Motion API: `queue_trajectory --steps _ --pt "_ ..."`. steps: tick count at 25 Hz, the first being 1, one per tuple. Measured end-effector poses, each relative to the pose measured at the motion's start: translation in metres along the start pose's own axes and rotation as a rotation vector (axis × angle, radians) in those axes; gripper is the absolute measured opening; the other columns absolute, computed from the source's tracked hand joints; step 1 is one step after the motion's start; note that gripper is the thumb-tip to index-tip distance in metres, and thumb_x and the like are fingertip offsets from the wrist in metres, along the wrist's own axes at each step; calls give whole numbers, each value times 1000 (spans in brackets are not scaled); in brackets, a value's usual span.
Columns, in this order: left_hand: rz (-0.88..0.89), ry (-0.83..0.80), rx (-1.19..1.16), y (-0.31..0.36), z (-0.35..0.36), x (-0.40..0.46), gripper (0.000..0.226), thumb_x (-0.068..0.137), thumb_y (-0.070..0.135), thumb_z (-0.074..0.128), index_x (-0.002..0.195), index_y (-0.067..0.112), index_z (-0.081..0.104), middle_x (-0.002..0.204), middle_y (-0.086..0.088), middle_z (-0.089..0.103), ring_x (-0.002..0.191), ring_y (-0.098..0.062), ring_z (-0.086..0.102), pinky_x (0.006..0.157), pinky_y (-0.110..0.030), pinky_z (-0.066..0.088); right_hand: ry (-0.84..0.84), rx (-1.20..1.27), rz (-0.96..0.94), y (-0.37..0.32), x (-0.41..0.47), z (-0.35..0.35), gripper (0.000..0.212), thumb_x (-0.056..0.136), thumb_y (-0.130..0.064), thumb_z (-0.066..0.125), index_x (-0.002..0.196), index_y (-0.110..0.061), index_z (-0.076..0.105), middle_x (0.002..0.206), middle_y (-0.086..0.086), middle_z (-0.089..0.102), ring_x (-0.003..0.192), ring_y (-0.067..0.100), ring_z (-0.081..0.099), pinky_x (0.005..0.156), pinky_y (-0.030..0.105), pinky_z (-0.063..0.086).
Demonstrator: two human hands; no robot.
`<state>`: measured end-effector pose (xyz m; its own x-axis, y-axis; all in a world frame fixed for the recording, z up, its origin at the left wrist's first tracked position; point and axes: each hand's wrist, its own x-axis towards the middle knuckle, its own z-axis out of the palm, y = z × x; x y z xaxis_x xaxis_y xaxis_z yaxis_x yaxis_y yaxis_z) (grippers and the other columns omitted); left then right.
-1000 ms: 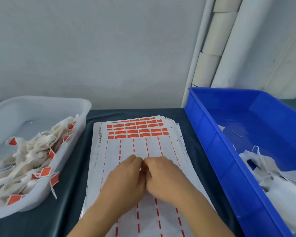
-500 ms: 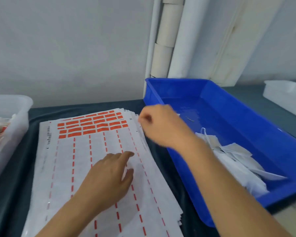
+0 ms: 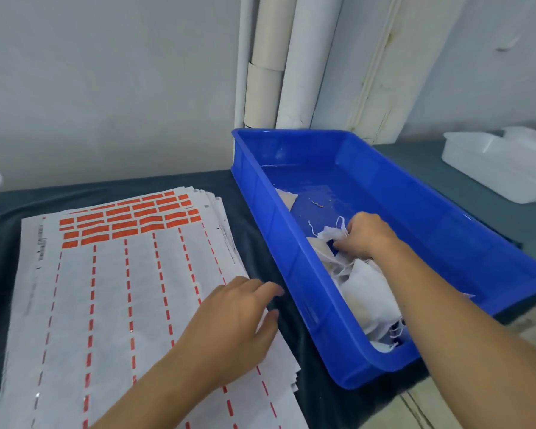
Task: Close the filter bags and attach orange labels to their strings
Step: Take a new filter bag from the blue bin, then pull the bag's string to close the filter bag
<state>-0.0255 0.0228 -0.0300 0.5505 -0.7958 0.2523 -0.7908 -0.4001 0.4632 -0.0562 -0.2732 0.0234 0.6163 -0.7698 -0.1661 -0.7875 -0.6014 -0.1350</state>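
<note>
The deep blue plastic crate [image 3: 440,212] stands on the dark cloth-covered table [image 3: 254,243], and I take it as the landmark. Inside it, toward its near end, lies a loose heap of white, thin fabric filter bags [image 3: 365,292] with fine white strings. The right hand [image 3: 364,235] of the person is down in the crate, at the far edge of this heap, and its fingers are curled around one white filter bag [image 3: 330,234]; a loop of its string [image 3: 340,222] stands up just beside the knuckles. To the left of the crate, just beside its long wall, is a fanned stack of white label sheets [image 3: 112,298] with red dashed lines, and the remaining orange rectangular labels [image 3: 130,219] sit in rows at the far end of the top sheet. The left hand [image 3: 232,323] rests flat on the near right corner of this stack, fingers spread and relaxed, holding nothing. The two hands are well apart. I judge the bag to be very light, soft and limp, so it will fold and drag its neighbours if the strings are tangled. It seems better to take it near the open mouth, where the string runs, and lift slowly. The thin fabric may tear if pulled hard.
</note>
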Motion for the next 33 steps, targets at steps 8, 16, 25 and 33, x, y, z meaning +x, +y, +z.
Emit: queue_trajectory --steps 8,16,25,33 --pt "-31 -16 -31 -9 -7 -9 36 106 49 45 142 51 43 143 28 53 131 1 48 109 -22 38 155 80 -29 -7 3 -24 50 90 -14 70 56 -14 34 57 4 29 53 22 24 47 27 20" --pt "-220 232 -325 -30 -65 -19 35 96 71 39 129 62 47 127 44 53 116 22 49 84 -9 48 473 267 -596 -94 -48 -88 22 100 -24 63 84 -12 71 73 10 67 66 27 64 63 39 51" --pt "-322 258 -756 -101 -116 -41 40 95 56 63 124 30 67 113 10 75 104 -12 73 86 -32 61 -239 464 -1047 -224 -144 -22 11 100 -28 67 93 -32 74 75 -6 75 62 16 71 52 28 60" --pt "-474 281 -821 -131 -82 -71 21 100 42 65 90 26 73 83 7 77 73 -12 74 62 -15 53 -157 509 -1036 -256 -147 51 9 94 -30 74 89 -37 76 88 -24 72 87 -4 64 73 15 47"
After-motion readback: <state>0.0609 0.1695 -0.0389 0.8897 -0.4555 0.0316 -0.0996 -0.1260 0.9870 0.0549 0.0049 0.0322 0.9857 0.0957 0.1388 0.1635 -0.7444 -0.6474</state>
